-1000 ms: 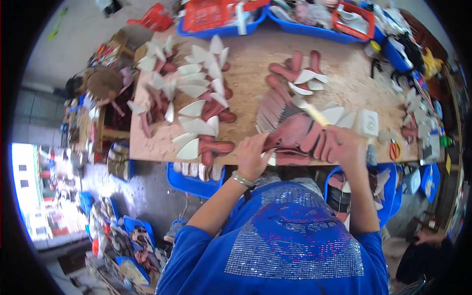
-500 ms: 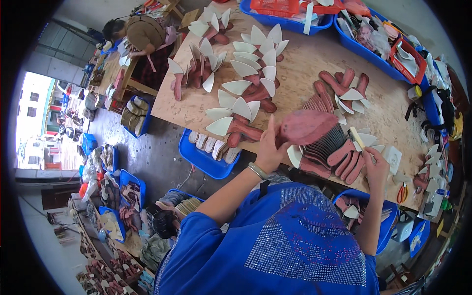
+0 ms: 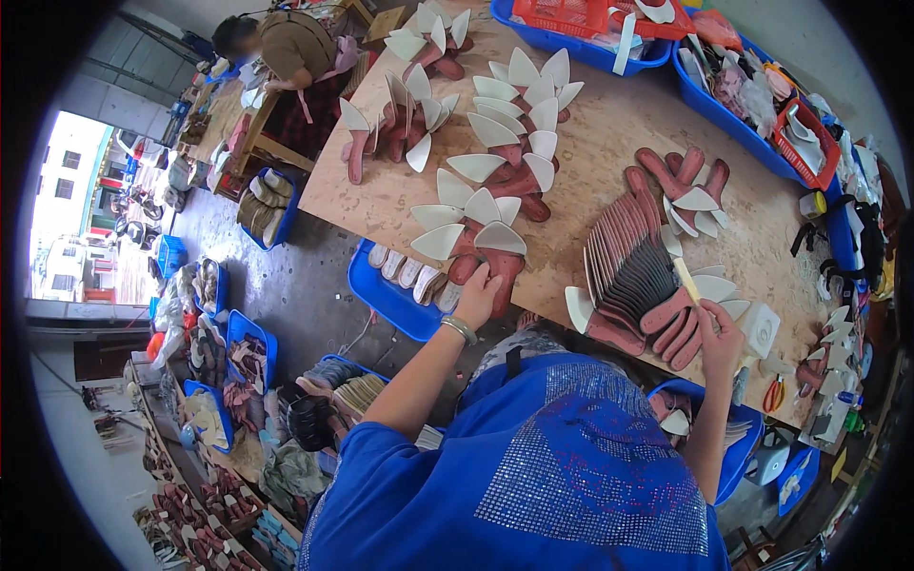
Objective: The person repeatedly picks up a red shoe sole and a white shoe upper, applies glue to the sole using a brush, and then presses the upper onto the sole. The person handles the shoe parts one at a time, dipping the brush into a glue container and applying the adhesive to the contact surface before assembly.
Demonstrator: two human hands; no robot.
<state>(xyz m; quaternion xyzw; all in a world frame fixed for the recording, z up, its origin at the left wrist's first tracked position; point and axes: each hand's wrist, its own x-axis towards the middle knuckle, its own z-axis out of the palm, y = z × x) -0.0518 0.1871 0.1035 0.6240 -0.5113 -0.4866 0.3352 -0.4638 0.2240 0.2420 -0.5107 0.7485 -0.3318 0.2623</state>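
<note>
At the table's near edge my left hand (image 3: pixel 476 297) is closed on the narrow end of a reddish-brown shoe insole (image 3: pixel 503 271) with a white pointed piece at its wide end. This insole lies over a cluster of similar insoles with white pieces (image 3: pixel 438 242). My right hand (image 3: pixel 721 338) is closed round a small pale-bristled brush (image 3: pixel 685 280), held above a fanned stack of reddish-brown insoles (image 3: pixel 621 249). Several loose white pointed pieces (image 3: pixel 712 287) lie under and beside the brush.
More insole clusters (image 3: pixel 514 143) cover the wooden table (image 3: pixel 590 133). A white box (image 3: pixel 759 328) and orange-handled pliers (image 3: pixel 774 393) sit at the right. Blue bins (image 3: pixel 705 100) line the far edge; another blue bin (image 3: pixel 381 303) stands below. A person (image 3: pixel 295 52) works at the far left.
My left hand has moved left from above the fanned stack, carrying the insole onto the left cluster. My right hand still holds the brush near the stack. The view has shifted slightly.
</note>
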